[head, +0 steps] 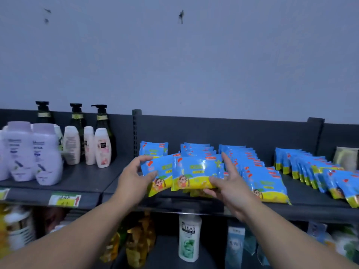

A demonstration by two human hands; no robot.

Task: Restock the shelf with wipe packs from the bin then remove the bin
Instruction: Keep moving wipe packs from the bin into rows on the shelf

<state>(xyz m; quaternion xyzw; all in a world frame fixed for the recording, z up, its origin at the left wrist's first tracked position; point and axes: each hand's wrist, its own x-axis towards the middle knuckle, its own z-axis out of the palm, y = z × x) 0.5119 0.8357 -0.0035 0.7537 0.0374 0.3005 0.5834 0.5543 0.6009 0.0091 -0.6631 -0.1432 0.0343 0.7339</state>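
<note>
Grey wall [194, 65] behind, dark grey metal shelf [87, 177] across mid-frame. Step: restocking. Centre frame, your left hand [134, 175] pinches a tilted blue-and-yellow plastic wipe pack [157, 171]. Next to it, a second wipe pack [196, 171] is clamped by your right hand [229, 183], thumb on its front. Both hang over the shelf's front edge. Stocked pack rows [262, 175] at right. Next, I'd judge: stand them in the gap, let go. Bin not in view. Text: yellow price tag [65, 199] at lower left is unreadable; "CLEAR" on white bottle [189, 235], lower centre.
</note>
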